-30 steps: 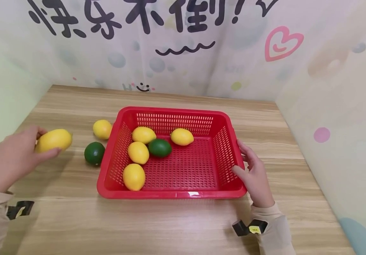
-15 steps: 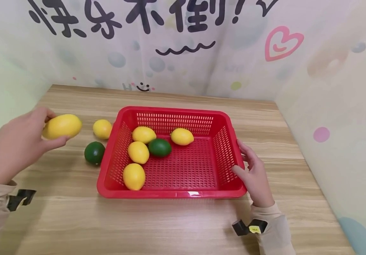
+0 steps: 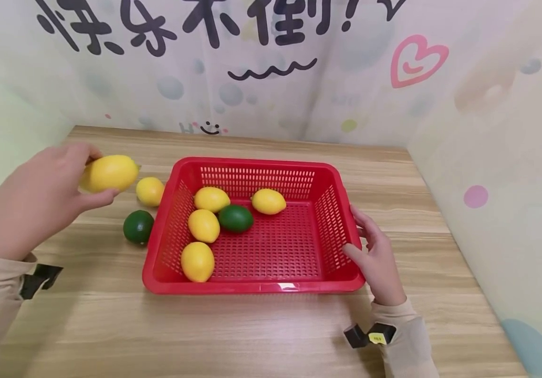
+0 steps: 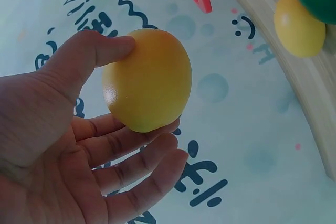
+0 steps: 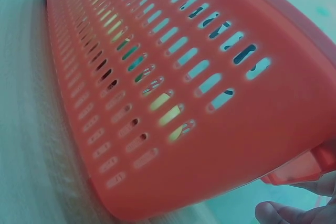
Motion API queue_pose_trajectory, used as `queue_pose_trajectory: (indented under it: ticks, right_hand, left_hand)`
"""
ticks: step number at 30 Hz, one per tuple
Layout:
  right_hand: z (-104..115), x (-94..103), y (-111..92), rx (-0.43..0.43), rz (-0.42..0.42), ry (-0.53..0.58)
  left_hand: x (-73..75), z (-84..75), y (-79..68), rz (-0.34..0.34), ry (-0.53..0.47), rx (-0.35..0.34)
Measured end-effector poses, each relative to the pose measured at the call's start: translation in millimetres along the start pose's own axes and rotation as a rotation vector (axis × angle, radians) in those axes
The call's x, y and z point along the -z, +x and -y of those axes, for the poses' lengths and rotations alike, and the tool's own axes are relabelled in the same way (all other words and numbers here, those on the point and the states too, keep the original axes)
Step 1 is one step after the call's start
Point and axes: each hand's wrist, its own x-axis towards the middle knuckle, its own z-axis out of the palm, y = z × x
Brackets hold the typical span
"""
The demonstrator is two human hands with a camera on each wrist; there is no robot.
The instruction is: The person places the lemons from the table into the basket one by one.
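My left hand (image 3: 46, 197) pinches a yellow lemon (image 3: 112, 174) between thumb and fingers, held above the table left of the red plastic basket (image 3: 252, 287). In the left wrist view, the thumb presses one side of the lemon (image 4: 149, 82) and the fingers support the other. My right hand (image 3: 378, 262) grips the basket's right rim, thumb on top. Inside the basket are several lemons, one of them a lemon (image 3: 198, 262) at the front left corner, and a dark green lime-like fruit (image 3: 236, 218). The right wrist view shows mostly the slotted basket wall (image 5: 173, 93).
Between the left hand and the basket, another lemon (image 3: 150, 191) and a second dark green fruit (image 3: 138, 227) rest on the wooden table (image 3: 233, 336). A printed wall sheet (image 3: 271, 94) rises behind the table, with walls on both sides.
The left hand has carried its lemon rightward and away from me, toward the basket's back left. The right hand and basket stay in place.
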Motion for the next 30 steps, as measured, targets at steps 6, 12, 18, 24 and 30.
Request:
queue_pose_trajectory:
  ticks: [6,12,18,24,30]
  right_hand:
    - [0,-0.2,0,0.002,-0.005,0.003]
    - [1,-0.8,-1,-0.007,-0.006,0.001]
    - [1,-1.3,-1,-0.006,-0.006,-0.003]
    - [0,-1.8,0,0.005,-0.007,-0.008]
    - [1,-1.4,0,0.003,-0.009,-0.010]
  left_hand:
    - [-0.5,-9.5,5.8,-0.004,0.016,-0.027]
    - [-3.1,-20.7,10.0,-0.002,0.037,-0.068]
    - [-4.1,-32.8,16.2,-0.033,0.086,-0.202]
    - [-7.2,-44.7,21.8,0.024,0.065,-0.219]
    - [-14.2,-56.1,30.7,0.038,0.050,-0.276]
